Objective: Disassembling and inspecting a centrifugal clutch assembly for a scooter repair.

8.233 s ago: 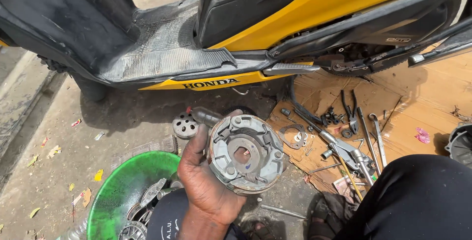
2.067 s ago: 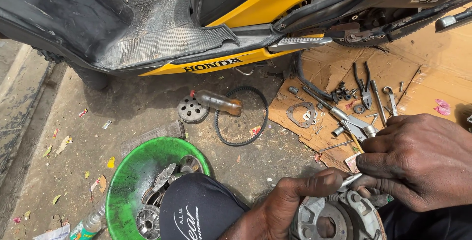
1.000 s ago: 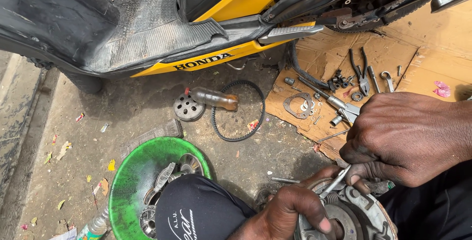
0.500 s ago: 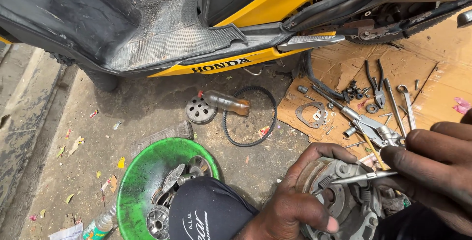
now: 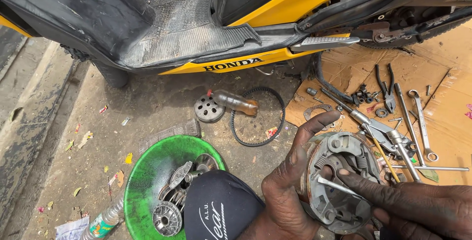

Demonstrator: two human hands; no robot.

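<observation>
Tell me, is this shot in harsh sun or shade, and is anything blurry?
Head view: soft, even daylight with no hard glare; the scooter casts only a faint shadow beneath it. The clutch assembly and both hands are sharp; straight edges bow slightly near the frame's borders.

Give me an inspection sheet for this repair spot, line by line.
Surface: dusty concrete ground; cardboard sheet to the right.
Job's things: round metal clutch assembly held on edge by left hand; right hand presses a thin metal tool into it.
Clutter: green basin holding metal parts, pliers, spanners, small round disc, bottle, paper scraps.
Grip: both hands closed on their items.
Cables: none seen; black drive belt lies looped on the ground.
Surroundings: yellow and black scooter above.
</observation>
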